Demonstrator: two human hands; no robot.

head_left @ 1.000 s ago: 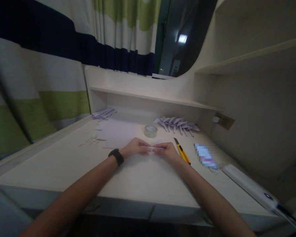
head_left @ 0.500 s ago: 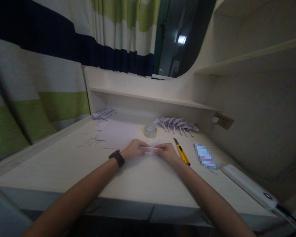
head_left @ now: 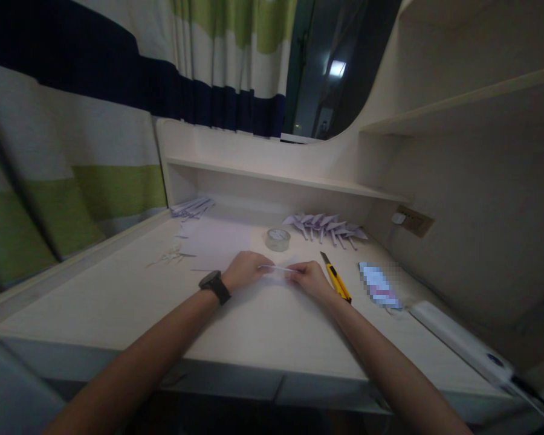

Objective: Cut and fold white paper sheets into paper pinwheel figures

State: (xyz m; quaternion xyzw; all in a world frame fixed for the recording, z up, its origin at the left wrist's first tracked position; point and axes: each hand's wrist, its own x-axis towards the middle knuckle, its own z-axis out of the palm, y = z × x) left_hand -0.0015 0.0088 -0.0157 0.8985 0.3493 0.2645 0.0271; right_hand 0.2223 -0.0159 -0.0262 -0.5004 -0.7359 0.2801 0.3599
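Note:
My left hand [head_left: 245, 270] and my right hand [head_left: 311, 279] rest on the pale desk [head_left: 254, 320] and pinch a small folded strip of pale paper [head_left: 278, 269] between them, one hand at each end. A dark watch sits on my left wrist. A flat sheet of pale paper [head_left: 217, 244] lies just behind my left hand. A yellow utility knife [head_left: 336, 281] lies right beside my right hand.
A roll of clear tape [head_left: 277, 239] stands behind my hands. Several folded paper pieces [head_left: 326, 226] lie at the back right and more [head_left: 191, 208] at the back left. Paper scraps [head_left: 168, 258] lie left. A white power strip [head_left: 462, 345] lies at the right.
My hands have drawn slightly apart along the paper strip, which now looks longer and flatter between them. Nothing else on the desk has moved.

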